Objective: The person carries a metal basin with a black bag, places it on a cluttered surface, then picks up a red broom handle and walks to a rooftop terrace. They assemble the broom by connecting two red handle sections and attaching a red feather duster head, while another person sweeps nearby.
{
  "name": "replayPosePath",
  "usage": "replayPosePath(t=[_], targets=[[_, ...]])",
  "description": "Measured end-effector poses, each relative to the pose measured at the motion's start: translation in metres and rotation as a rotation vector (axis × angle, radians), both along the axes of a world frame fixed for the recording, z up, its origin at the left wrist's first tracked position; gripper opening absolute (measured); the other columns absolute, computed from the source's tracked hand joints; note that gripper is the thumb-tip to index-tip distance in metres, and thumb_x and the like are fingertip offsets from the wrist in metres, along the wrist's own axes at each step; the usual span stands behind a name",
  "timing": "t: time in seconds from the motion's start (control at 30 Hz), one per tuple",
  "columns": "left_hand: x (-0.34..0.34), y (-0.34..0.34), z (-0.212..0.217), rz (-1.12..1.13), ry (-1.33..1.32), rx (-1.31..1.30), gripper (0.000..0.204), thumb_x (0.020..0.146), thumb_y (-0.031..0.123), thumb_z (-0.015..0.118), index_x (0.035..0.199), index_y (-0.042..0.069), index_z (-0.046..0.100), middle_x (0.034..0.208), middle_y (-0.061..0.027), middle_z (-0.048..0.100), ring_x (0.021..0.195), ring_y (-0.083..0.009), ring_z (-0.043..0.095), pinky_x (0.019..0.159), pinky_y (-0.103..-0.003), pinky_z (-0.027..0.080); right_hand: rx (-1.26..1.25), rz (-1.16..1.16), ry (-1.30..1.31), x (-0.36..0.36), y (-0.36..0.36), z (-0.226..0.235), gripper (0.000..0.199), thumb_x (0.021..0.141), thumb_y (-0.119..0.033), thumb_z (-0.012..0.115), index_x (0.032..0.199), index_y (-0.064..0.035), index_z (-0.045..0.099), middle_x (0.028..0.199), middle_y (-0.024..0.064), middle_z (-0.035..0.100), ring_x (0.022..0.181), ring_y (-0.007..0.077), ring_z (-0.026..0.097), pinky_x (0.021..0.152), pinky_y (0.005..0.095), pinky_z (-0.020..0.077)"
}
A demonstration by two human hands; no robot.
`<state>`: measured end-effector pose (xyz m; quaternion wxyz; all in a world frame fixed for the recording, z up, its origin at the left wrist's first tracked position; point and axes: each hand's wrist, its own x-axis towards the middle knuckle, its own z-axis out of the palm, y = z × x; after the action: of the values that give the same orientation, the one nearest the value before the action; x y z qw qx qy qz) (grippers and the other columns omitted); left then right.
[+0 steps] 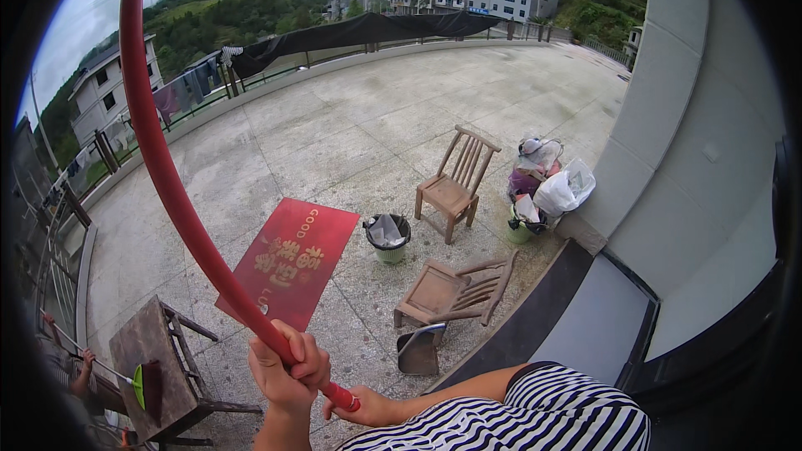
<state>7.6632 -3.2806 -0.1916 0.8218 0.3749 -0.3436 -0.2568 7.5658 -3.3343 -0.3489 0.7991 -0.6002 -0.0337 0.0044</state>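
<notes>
A long red pole [180, 209] runs from the top left of the view down to my hands; its far end is out of the picture. My left hand [290, 365] is closed round it a little above its lower end. My right hand [368, 408], coming from a striped sleeve [576, 397], is closed at the pole's butt end, partly hidden behind it. Beyond my left hand, on the ground, lies a red doormat [288, 259] with gold lettering.
A green bin [388, 238] with a black liner stands right of the mat. One wooden chair [451, 192] is upright, another [443, 292] is nearer, by a dustpan [418, 351]. Filled bags [565, 188] sit by the wall. Left, a person's hand [86, 361] holds a stick near a wooden table [150, 351].
</notes>
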Motion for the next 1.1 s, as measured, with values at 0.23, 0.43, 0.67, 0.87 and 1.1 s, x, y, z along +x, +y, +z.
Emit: replayPosePath(t=[0.23, 0.43, 0.67, 0.87, 1.1], targets=[[0.035, -0.015, -0.014, -1.059, 0.095, -0.524, 0.055, 0.099, 0.043, 0.039, 0.087, -0.009, 0.052, 0.049, -0.0008, 0.040, 0.034, -0.0085, 0.032, 0.031, -0.024, 0.028, 0.199, 0.747, 0.172, 0.007, -0.020, -0.001, 0.009, 0.070, -0.005, 0.060, 0.077, -0.0019, 0.065, 0.066, -0.0004, 0.058, 0.052, 0.0065, 0.051, 0.046, 0.0209, 0.0392], [0.020, -0.029, -0.007, -1.017, -0.011, -0.425, 0.035, 0.094, 0.018, 0.053, 0.088, -0.017, 0.056, 0.050, -0.0058, 0.046, 0.036, -0.0114, 0.039, 0.035, -0.027, 0.033, 0.262, 0.839, 0.145, -0.004, -0.034, -0.001, 0.007, 0.077, -0.009, 0.062, 0.080, -0.0019, 0.061, 0.071, 0.0009, 0.057, 0.056, 0.0061, 0.050, 0.047, 0.0191, 0.0371], [-0.008, -0.024, 0.014, -0.679, 0.100, 0.042, 0.016, 0.094, 0.003, 0.049, 0.091, -0.010, 0.058, 0.047, 0.0018, 0.036, 0.036, -0.0053, 0.025, 0.035, -0.025, 0.023, 0.117, 0.387, 0.010, -0.026, -0.037, 0.007, 0.006, 0.077, -0.012, 0.058, 0.078, -0.0057, 0.060, 0.061, -0.0036, 0.050, 0.051, 0.0045, 0.045, 0.047, 0.0209, 0.0322], [-0.017, -0.032, 0.021, -0.328, -0.003, 0.139, 0.013, 0.093, 0.006, 0.053, 0.091, -0.006, 0.057, 0.047, 0.0050, 0.032, 0.035, -0.0032, 0.025, 0.032, -0.023, 0.020, -0.060, 0.079, -0.040, -0.025, -0.036, -0.001, 0.008, 0.081, -0.011, 0.056, 0.081, -0.0047, 0.061, 0.063, -0.0033, 0.051, 0.055, 0.0068, 0.045, 0.053, 0.0232, 0.0356], [-0.033, -0.066, 0.020, 0.445, 0.023, 0.310, 0.006, 0.090, 0.005, 0.054, 0.092, 0.000, 0.054, 0.050, 0.0048, 0.035, 0.035, -0.0037, 0.031, 0.031, -0.022, 0.021, -0.077, -0.406, -0.068, -0.019, -0.026, -0.012, 0.009, 0.084, -0.005, 0.054, 0.085, -0.0019, 0.063, 0.067, -0.0009, 0.056, 0.059, 0.0064, 0.048, 0.057, 0.0224, 0.0404]])
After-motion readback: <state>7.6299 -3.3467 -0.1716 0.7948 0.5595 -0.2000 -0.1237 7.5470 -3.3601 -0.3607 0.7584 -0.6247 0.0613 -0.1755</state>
